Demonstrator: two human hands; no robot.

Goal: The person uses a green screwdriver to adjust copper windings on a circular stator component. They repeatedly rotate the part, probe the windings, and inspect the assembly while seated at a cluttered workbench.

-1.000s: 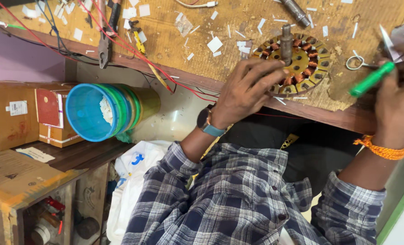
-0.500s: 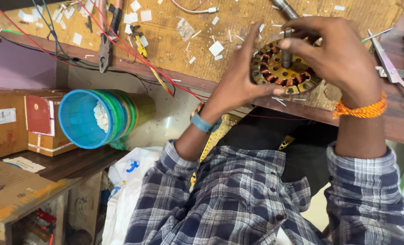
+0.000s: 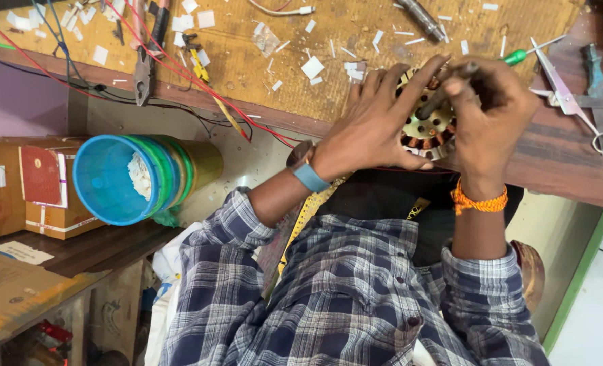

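A round motor stator (image 3: 426,130) with copper windings and a metal shaft sits at the near edge of the wooden workbench (image 3: 261,68). My left hand (image 3: 372,125), with a blue watch band at the wrist, wraps the stator's left side. My right hand (image 3: 484,108), an orange thread at its wrist, closes over the stator's right side and its shaft. A green-handled screwdriver (image 3: 518,55) lies on the bench just beyond my right hand, apart from it.
Scissors (image 3: 569,102) lie at the right of the bench. Pliers (image 3: 143,74), red wires (image 3: 200,81) and white paper scraps lie at the left. A stack of blue and green buckets (image 3: 135,177) and cardboard boxes (image 3: 40,183) sit below.
The green screwdriver left my right hand and lies on the bench. My right hand came over onto the stator and now grips it together with my left; the view moved closer.
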